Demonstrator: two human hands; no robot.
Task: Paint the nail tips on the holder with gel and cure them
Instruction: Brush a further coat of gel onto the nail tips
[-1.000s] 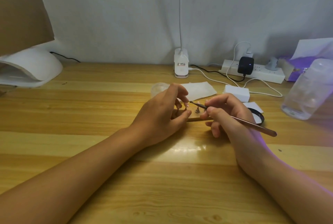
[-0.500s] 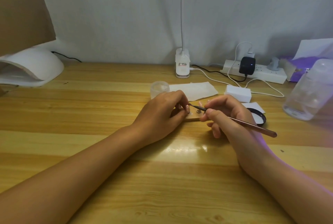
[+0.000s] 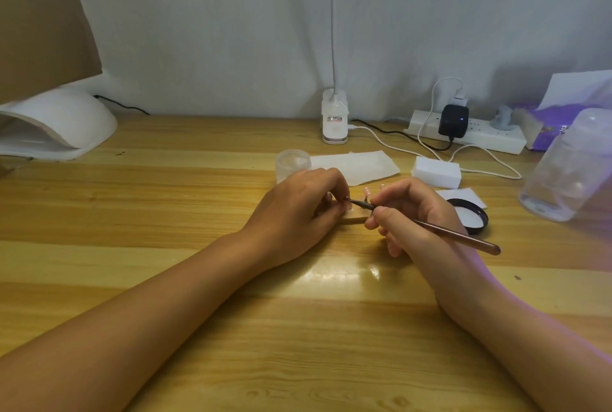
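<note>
Centrally on the wooden table (image 3: 165, 246), the left hand (image 3: 298, 212) curls its fingers over the left end of the small wooden holder (image 3: 355, 220), thumb and forefinger closed tight on it; what lies between them is hidden; the right hand (image 3: 420, 216) pinches a slim brush (image 3: 447, 233) pen-fashion, its dark tip meeting the left forefinger; a pale nail tip (image 3: 366, 192) stands upright on the holder between the hands; a white curing lamp (image 3: 56, 126) sits far left; a clear jar (image 3: 293, 164) stands just behind the left hand.
</note>
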